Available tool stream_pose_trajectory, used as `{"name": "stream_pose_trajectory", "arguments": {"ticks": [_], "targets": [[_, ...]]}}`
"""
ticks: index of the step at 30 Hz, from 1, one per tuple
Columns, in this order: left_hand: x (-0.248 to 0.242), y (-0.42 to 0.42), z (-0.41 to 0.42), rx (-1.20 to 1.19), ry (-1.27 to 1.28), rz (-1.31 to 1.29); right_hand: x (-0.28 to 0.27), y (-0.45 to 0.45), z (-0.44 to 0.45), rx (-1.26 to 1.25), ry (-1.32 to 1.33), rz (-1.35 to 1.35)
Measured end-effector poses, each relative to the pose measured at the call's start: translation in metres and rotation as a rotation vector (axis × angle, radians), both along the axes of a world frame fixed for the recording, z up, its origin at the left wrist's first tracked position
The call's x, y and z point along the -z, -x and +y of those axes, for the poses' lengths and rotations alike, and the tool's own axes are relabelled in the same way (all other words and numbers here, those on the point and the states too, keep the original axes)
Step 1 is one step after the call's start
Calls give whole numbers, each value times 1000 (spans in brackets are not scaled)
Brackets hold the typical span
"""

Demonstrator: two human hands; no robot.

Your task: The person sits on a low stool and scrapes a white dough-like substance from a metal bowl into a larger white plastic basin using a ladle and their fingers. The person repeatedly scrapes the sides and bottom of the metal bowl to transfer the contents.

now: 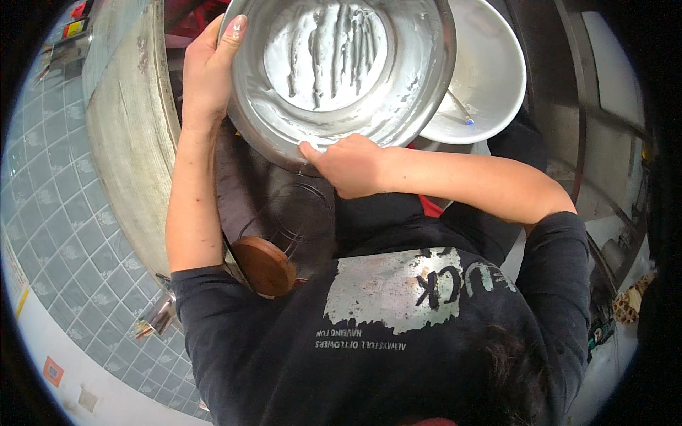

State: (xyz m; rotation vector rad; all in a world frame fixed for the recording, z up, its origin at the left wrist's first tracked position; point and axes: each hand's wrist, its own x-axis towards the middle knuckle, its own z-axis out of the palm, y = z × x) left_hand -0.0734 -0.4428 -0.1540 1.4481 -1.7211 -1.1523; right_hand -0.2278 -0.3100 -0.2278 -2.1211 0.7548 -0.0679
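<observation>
My left hand (210, 74) grips the left rim of a large round metal basin (250, 125), its thumb lying over the edge. The basin is tilted so its inside faces me. A white creamy substance (341, 58) coats its bottom, with several long streaks through it, and thin smears run up the wall. At the near rim is my right hand (349, 165), one digit pointing left along the edge beside a white dab. Its other fingers are curled and partly hidden, so whether they grip the rim is unclear.
A wide white bowl (498, 64) sits behind the basin at right, with a blue-tipped utensil (461, 106) inside. Below the basin is a wire stand (298, 207) near a round wooden piece (264, 266). A worn pale board (130, 122) runs along the left, by a tiled surface (69, 186).
</observation>
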Motion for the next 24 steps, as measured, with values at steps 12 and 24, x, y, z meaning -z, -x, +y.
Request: {"name": "stream_pose_trajectory", "arguments": {"ticks": [12,24], "targets": [[2,-3,-5,34,-6,-11,57,50,18,-155,356,495],[-19,11,-6,-59,-160,-120,45,214,-58,776,66,487]]}}
